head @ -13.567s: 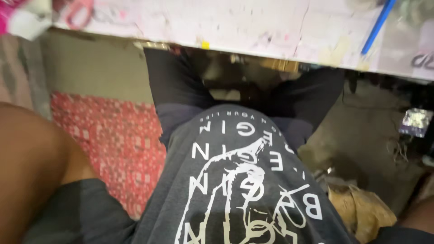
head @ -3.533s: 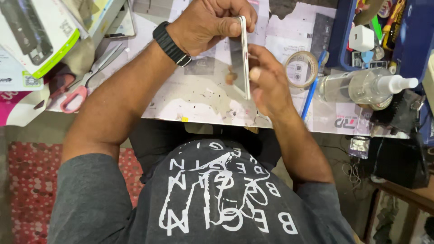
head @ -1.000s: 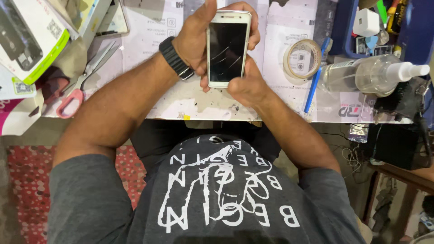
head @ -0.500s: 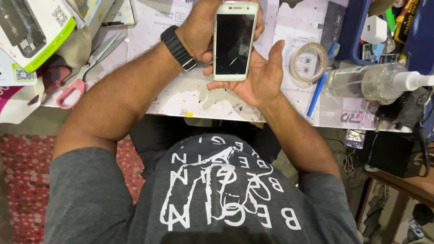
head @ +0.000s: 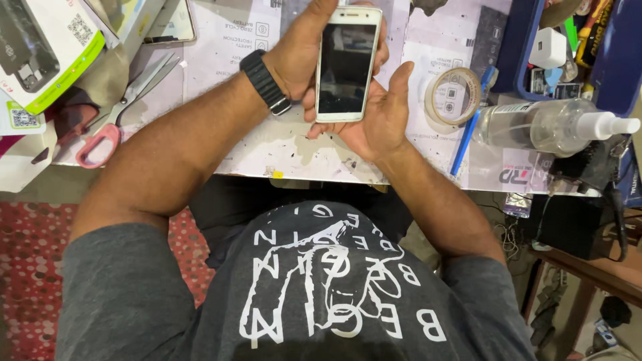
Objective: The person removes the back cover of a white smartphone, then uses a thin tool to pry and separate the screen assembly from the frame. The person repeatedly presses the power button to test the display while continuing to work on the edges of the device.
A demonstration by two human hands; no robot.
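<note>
Two hands meet: left hand point(head: 304, 57) grips glossy white phone point(head: 348, 63), right hand point(head: 374, 117) open-palmed beneath.

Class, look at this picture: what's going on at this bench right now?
A person sits at a cluttered table and holds a white phone with a dark screen above it. The left hand, with a black watch at the wrist, grips the phone from behind; the right hand is open beneath its lower end. Scissors, a tape roll and a spray bottle lie nearby.
</note>
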